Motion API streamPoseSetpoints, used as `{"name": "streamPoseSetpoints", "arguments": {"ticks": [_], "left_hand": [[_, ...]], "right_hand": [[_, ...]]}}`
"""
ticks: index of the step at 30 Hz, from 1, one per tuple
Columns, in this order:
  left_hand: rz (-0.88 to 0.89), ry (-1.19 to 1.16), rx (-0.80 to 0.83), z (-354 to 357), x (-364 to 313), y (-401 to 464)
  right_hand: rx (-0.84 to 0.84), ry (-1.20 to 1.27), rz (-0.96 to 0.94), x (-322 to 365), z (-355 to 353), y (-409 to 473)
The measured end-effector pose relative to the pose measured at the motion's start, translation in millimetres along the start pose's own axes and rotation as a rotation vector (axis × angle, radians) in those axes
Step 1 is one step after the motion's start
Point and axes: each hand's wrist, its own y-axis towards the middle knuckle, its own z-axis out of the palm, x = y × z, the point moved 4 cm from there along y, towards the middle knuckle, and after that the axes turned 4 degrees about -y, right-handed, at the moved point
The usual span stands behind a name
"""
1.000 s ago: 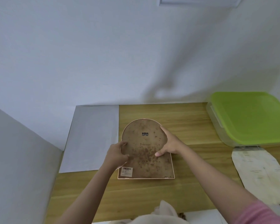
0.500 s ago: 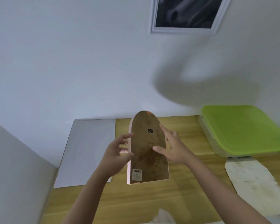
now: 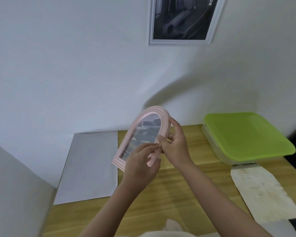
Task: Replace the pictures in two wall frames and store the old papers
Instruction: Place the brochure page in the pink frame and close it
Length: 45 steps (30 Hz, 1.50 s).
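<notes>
Pink arched frame is held up in the air above the middle of the wooden surface, tilted, with its glazed front and a grey picture facing the camera. The right hand grips the frame's right edge, thumb on the front moulding and fingers curled behind. The left hand holds the lower right part of the frame, its fingers curled over the front near the bottom corner. Both grips are closed around the frame, not spread.

A second, white rectangular frame hangs on the wall above, showing a dark picture. A grey sheet lies flat at the left of the surface. At the far right sits a clear box with a green lid, and near it, on the right, lies an arched, stained old paper.

The step in hand appears to be checking the refitted frame before hanging it back up. To do it well, both hands should support the edges and keep fingertips off the glazing, so no smears cover the picture. The picture should sit straight within the arch. When lifting toward the wall, the frame is best kept upright, with the hanger on the hidden back guided by touch onto its hook.
</notes>
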Motion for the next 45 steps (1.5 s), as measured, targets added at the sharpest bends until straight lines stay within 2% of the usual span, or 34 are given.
{"name": "streamPoseSetpoints", "arguments": {"ticks": [3,7,10,14,16,20,22,24,29,35,40,45], "left_hand": [[-0.028,-0.027,0.046,-4.9,11.7,3.1],[-0.168,0.071,-0.091,-38.1,39.2,8.3],[-0.266,0.048,-0.212,-70.9,59.0,12.2],[-0.292,-0.099,-0.220,-97.2,64.9,25.6],[-0.265,-0.122,-0.254,-113.7,59.3,36.0],[-0.210,-0.189,-0.365,-161.3,42.9,62.6],[-0.145,-0.204,-0.410,-188.7,29.5,82.4],[-0.071,-0.228,-0.444,-216.3,11.4,106.0],[0.135,-0.207,-0.546,-281.2,-38.3,173.0],[0.336,-0.114,-0.601,-348.9,-103.3,249.2],[0.412,-0.071,-0.563,-380.6,-137.2,297.2],[0.391,-0.047,-0.571,-386.5,-133.5,320.9]], "right_hand": [[-0.120,0.006,-0.023,5.6,-6.4,-0.3],[-0.223,0.023,-0.137,23.2,-15.8,6.2],[-0.246,0.051,-0.188,33.6,-17.1,11.9],[-0.232,0.061,-0.236,51.8,-6.7,21.9],[-0.177,0.046,-0.263,69.5,-0.2,29.7],[0.171,-0.053,-0.322,109.2,18.1,50.7],[0.264,-0.113,-0.391,134.1,33.5,61.8],[0.237,-0.063,-0.458,167.3,48.9,73.9],[-0.016,0.143,-0.621,255.0,68.0,112.9],[-0.119,0.251,-0.856,360.7,82.3,151.3],[-0.183,0.257,-0.950,416.3,86.4,183.1],[-0.159,0.254,-0.955,424.2,92.8,208.9]]}}
